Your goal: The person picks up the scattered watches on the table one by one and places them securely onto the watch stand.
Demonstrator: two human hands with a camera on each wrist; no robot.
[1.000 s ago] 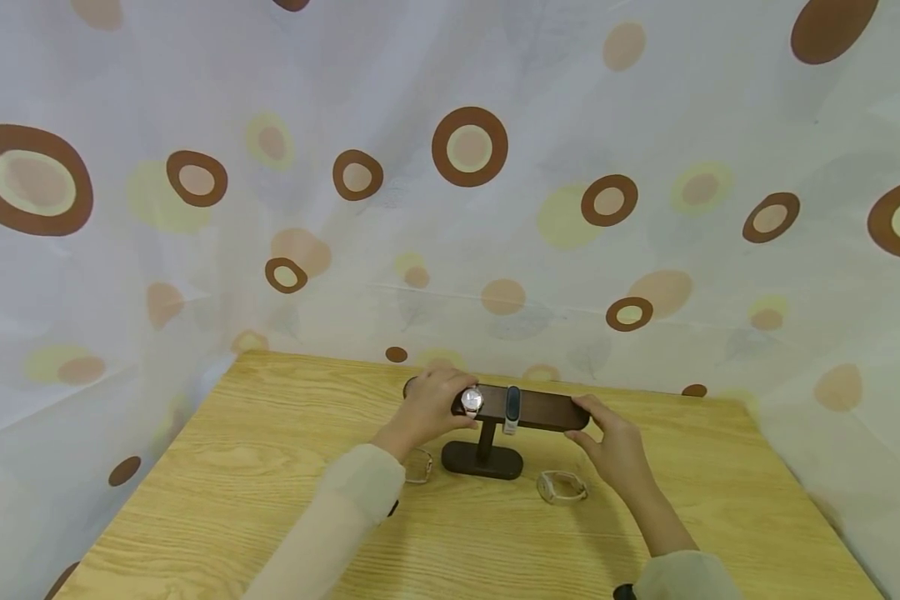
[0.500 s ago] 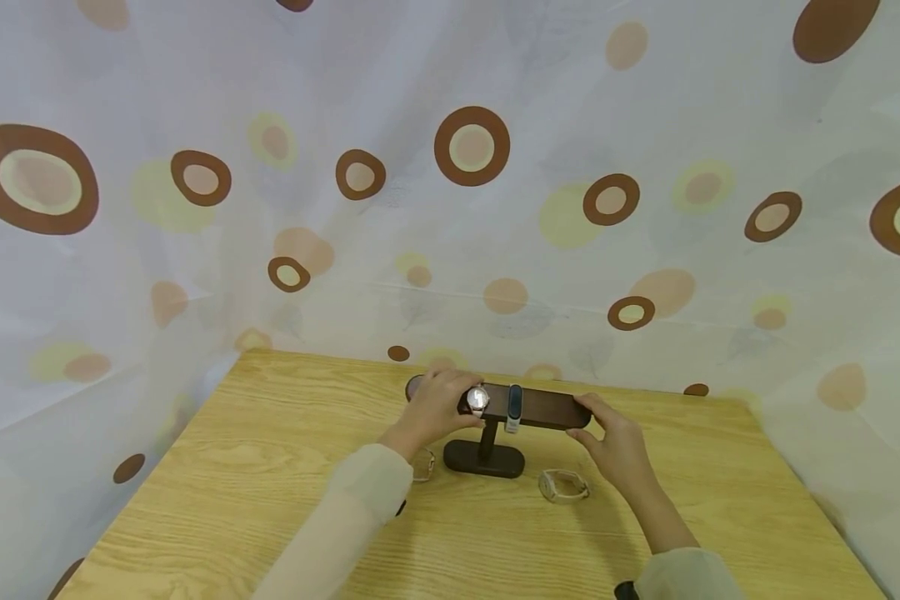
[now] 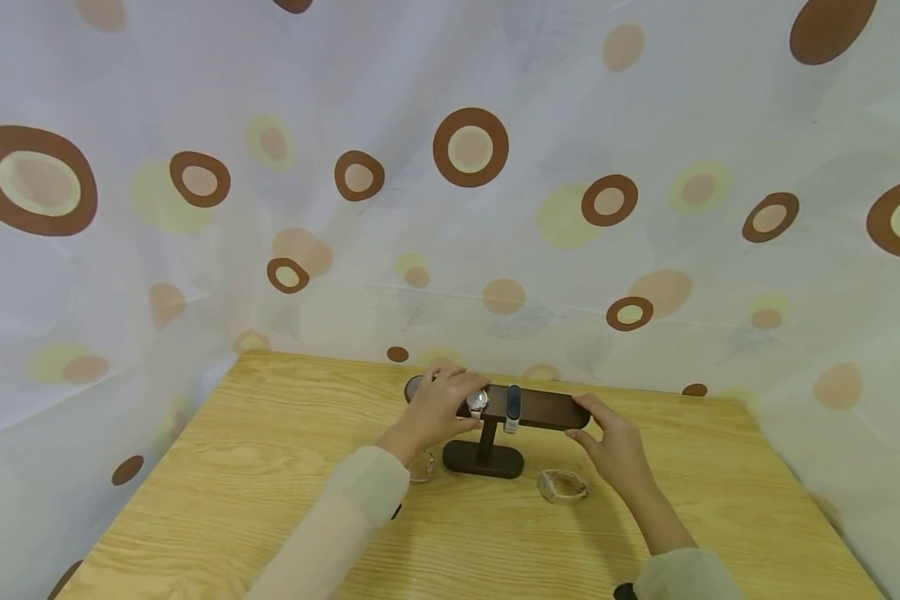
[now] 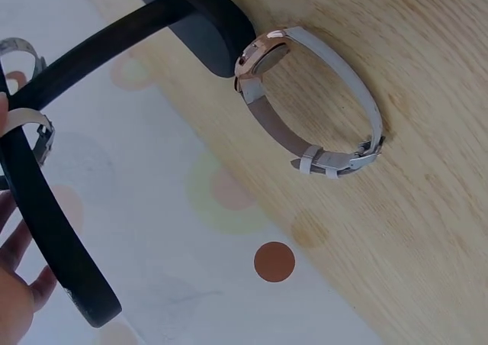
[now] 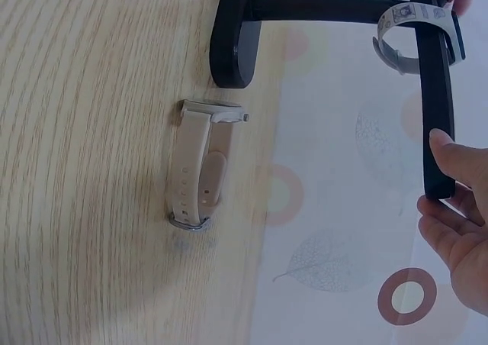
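- Watch stand (image 3: 540, 408): dark brown, T-shaped, horizontal bar on a short post over an oval base (image 3: 483, 459); set near the far edge of the wooden table (image 3: 217, 467), between both hands.
- Left hand (image 3: 438, 408): on the bar's left part, fingers curled over the round-faced watch (image 3: 477, 401) strapped there, gripping it.
- Right hand (image 3: 615, 442): at the bar's right end, thumb and fingertips touching the end, fingers fairly straight, not closed round it.
- Dark band watch (image 3: 513, 403): looped over the bar just right of the post, pale strap hanging below.
- Rose-gold watch with grey strap (image 4: 305, 101): buckled, lying on the table beside the base, left side.
- Beige-strap watch (image 5: 202, 173): lying on the table right of the base, below the right hand.
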